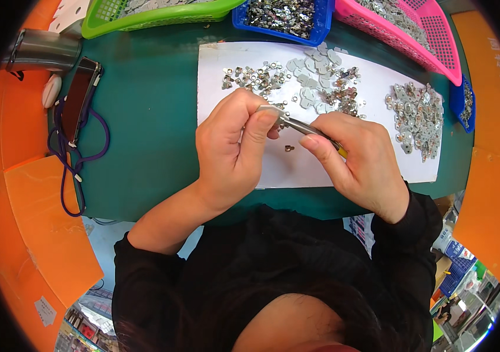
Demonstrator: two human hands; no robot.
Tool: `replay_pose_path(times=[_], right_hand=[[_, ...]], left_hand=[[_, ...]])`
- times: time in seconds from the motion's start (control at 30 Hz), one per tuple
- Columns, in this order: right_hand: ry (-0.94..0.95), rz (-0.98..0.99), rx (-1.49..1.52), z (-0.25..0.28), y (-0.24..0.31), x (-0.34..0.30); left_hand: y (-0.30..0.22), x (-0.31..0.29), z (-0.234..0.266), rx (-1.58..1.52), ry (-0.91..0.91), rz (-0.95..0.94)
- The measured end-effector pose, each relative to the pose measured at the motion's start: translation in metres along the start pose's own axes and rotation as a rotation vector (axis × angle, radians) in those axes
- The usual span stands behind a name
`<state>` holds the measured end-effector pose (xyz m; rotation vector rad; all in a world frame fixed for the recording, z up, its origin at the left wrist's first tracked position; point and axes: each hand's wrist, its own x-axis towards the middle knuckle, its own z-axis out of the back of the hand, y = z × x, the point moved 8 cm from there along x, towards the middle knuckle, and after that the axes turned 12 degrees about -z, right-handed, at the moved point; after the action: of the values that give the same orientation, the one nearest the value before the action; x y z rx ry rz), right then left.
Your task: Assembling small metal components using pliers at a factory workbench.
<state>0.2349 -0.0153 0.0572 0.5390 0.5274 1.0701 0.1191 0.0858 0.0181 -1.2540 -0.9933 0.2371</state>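
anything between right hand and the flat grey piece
Only the slim metal tool with yellow grip, held in the right hand; its tip is at the flat grey piece pinched in the left hand.

The green table is placed between an orange panel at left and another orange panel at right.

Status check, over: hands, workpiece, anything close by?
Left hand pinching flat gray piece. Right hand gripping pliers, tip at the piece. Loose small metal parts just beyond both hands.
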Motion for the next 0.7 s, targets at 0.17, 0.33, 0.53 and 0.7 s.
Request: replay_pose_path(times=[0.17, 0.33, 0.53, 0.7], right_hand=[[-0.032, -0.017, 0.003, -0.0033, -0.0013, -0.0002], [-0.015, -0.029, 0.011, -0.0056, -0.0019, 0.0005], [-0.024, 0.0, 0.022, -0.0059, -0.0014, 0.0002], [0.047, -0.04, 0.106, -0.0103, -0.0059, 0.0004]], left_hand=[[0.0014, -0.0008, 0.0, 0.019, -0.02, -0.012], [0.0016, -0.0028, 0.0, 0.021, -0.036, -0.019], [0.0015, -0.0019, -0.0005, 0.031, -0.025, -0.016], [0.0006, -0.002, -0.0005, 0.05, -0.015, -0.027]])
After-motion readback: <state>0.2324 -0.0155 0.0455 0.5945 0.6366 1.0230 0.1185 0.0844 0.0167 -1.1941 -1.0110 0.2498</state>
